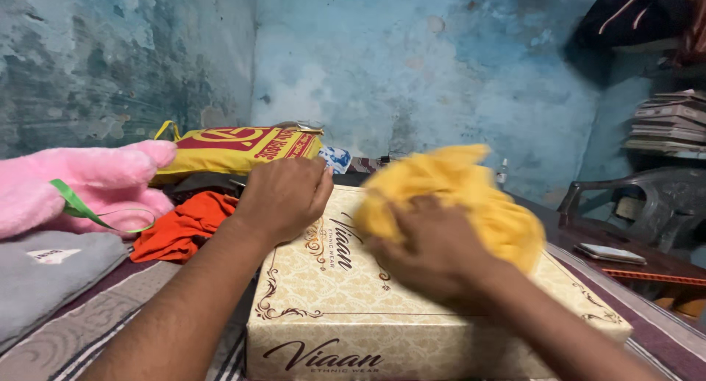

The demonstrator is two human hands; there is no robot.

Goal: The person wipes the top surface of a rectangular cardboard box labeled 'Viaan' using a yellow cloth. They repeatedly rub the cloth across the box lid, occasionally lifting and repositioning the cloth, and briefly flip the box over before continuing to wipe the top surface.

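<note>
I see a bed (88, 337) covered in a striped maroon and grey sheet, running from the near edge back to the blue wall. A large cream box (412, 307) with an ornate printed pattern lies flat on it, near and centre. To the near left a folded grey cloth (51, 274) rests on the sheet. Beyond that, on the left, lies a pink plush toy (81, 182) with a green ribbon. An orange garment (184, 226) is bunched just left of the box. At the far side a yellow and red bag (235, 149) lies against the wall.
</note>
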